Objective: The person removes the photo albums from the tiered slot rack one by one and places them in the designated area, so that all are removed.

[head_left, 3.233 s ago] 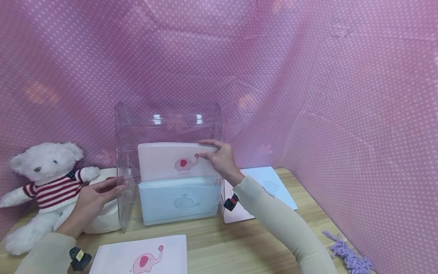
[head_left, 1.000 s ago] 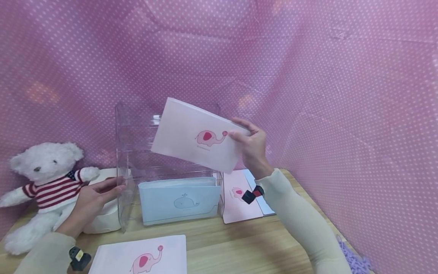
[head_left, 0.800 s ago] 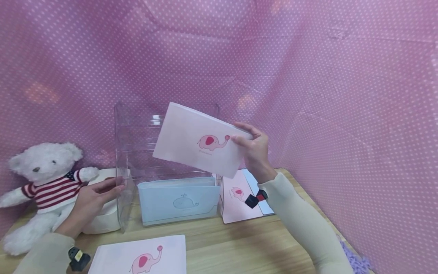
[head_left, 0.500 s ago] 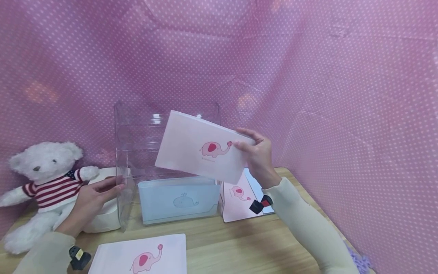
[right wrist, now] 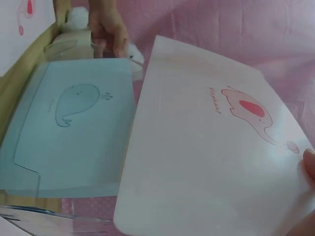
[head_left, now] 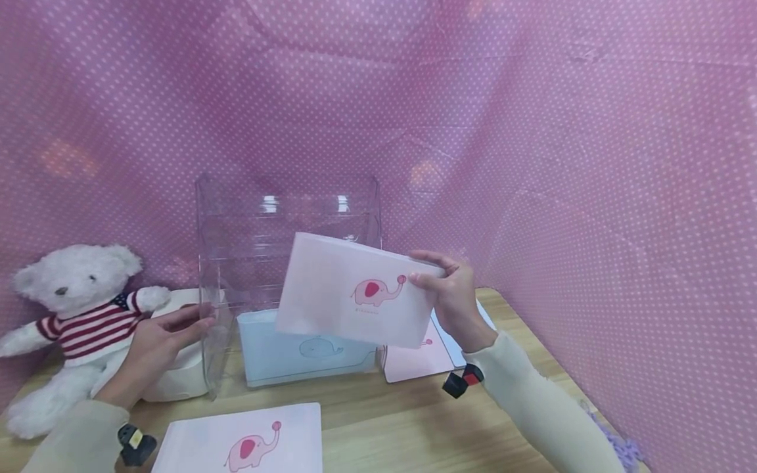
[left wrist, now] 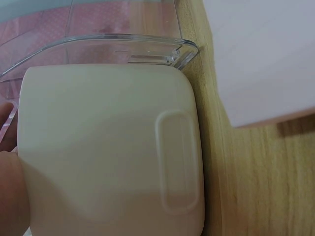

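A pink notebook (head_left: 331, 282) with an elephant drawing is held tilted by my right hand (head_left: 458, 302), thumb on its front cover and fingers behind. It hangs in front of a clear plastic rack (head_left: 214, 282), partly covering a blue whale notebook (head_left: 260, 355) that stands in the rack's lower tier. My left hand (head_left: 156, 348) pinches the rack's left side wall between thumb and fingers. In the right wrist view the held notebook (right wrist: 197, 162) shows the word "Elephant". Another pink elephant notebook (head_left: 195, 440) lies flat on the table, near its front.
Left of the rack stand a white box (head_left: 177, 387) and a white teddy bear (head_left: 77, 289) in a striped sweater. To the right lie a pink notebook (head_left: 411, 364) and a blue one (head_left: 485, 315). Purple yarn (head_left: 625, 450) sits near the right edge. Pink dotted cloth (head_left: 532, 131) surrounds the table.
My right hand has lifted the pink notebook out of the rack, tilted it, moved it right and then lowered it before the blue notebook. My left hand has stayed on the rack wall.
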{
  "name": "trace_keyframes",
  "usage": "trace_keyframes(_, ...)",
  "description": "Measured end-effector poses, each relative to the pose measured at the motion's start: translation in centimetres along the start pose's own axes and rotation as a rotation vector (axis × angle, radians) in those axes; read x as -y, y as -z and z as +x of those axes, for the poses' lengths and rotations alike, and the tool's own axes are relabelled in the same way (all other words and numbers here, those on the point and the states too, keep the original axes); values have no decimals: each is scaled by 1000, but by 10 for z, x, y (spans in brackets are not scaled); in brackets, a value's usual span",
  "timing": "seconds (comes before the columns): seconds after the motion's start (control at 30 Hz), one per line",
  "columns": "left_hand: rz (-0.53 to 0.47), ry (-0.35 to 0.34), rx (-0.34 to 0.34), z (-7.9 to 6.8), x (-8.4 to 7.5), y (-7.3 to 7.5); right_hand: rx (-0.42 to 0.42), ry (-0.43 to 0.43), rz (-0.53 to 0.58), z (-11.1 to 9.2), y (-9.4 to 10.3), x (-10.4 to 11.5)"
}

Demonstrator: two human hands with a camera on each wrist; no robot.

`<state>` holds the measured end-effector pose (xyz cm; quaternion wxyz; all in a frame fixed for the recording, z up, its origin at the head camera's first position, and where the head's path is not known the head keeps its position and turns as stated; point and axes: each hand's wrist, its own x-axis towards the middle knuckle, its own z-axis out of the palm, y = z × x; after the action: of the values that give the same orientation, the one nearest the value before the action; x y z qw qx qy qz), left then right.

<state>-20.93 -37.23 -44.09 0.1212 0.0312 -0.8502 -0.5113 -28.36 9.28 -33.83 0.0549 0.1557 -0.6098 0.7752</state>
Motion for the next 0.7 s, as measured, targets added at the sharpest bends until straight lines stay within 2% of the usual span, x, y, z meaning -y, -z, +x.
trace_keyframes(0.3,-33,6,10,2,0,0,35,-105,-62,-14,10,-14)
trace_keyframes(0.5,-26,1,9,1,1,0,90,-158,-137,-26,23,-29)
trace_keyframes(0.7,-11,12,11,1,0,1,162,-194,-155,-35,41,-42)
